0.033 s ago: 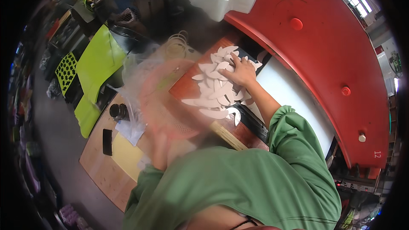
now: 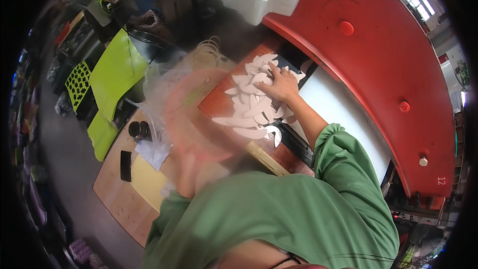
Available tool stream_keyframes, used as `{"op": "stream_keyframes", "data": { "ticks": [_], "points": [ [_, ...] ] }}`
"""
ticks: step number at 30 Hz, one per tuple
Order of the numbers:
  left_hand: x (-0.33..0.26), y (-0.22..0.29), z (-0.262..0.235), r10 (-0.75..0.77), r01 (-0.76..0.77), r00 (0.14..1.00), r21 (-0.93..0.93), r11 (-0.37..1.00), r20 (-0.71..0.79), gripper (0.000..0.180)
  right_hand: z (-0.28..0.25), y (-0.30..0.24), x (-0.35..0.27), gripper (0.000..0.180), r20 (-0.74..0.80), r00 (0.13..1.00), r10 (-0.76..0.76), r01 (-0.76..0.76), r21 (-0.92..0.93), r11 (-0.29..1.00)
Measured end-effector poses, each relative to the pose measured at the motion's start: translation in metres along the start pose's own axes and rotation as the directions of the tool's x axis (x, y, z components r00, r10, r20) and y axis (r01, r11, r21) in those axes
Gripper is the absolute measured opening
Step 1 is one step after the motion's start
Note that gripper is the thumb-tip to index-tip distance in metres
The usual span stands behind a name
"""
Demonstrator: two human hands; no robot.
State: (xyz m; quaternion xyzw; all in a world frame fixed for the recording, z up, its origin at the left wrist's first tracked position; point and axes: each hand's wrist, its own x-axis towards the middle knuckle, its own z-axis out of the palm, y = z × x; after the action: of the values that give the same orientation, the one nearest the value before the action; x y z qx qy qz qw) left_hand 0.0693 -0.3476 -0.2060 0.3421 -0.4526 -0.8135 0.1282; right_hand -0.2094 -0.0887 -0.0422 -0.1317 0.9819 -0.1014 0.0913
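Observation:
A loose heap of white curved cut-out pieces (image 2: 251, 102) lies on a reddish-brown board (image 2: 219, 102). Over the heap's far right side my right hand (image 2: 283, 85) rests with its fingers spread, touching the pieces and gripping none that I can see. To the left of the board is a round pink basket (image 2: 199, 134) with a perforated bottom, close against the board's edge. My left hand (image 2: 187, 167) is at the basket's near rim and appears to grip it; haze blurs its fingers.
A large red machine part (image 2: 368, 55) curves along the right, beside a white surface (image 2: 343, 114). On the wooden table (image 2: 119, 189) at left lie a black phone-like slab (image 2: 125, 166), a dark round jar (image 2: 139, 130) and a yellow sheet (image 2: 147, 182). Lime-green sheets (image 2: 117, 72) stand farther left.

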Motion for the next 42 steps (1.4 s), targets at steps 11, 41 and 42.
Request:
{"op": "stream_keyframes", "data": {
  "ticks": [11, 41, 42],
  "points": [
    [-0.020, 0.001, 0.016, -0.091, 0.084, 0.994, 0.107, 0.991, 0.067, 0.058, 0.034, -0.086, -0.037, 0.087, -0.223, 0.965, -0.139, 0.154, 0.051, 0.987],
    [-0.008, 0.005, 0.043, 0.003, -0.004, 1.000, 0.041, 0.999, 0.029, 0.044, 0.070, -0.069, 0.085, 0.040, -0.148, 0.921, -0.361, 0.346, -0.119, 0.931],
    [-0.008, 0.005, 0.042, -0.044, 0.039, 0.998, 0.077, 0.996, 0.055, 0.045, 0.074, -0.072, 0.080, 0.039, -0.161, 0.914, -0.373, 0.356, -0.129, 0.926]
  ]
}}
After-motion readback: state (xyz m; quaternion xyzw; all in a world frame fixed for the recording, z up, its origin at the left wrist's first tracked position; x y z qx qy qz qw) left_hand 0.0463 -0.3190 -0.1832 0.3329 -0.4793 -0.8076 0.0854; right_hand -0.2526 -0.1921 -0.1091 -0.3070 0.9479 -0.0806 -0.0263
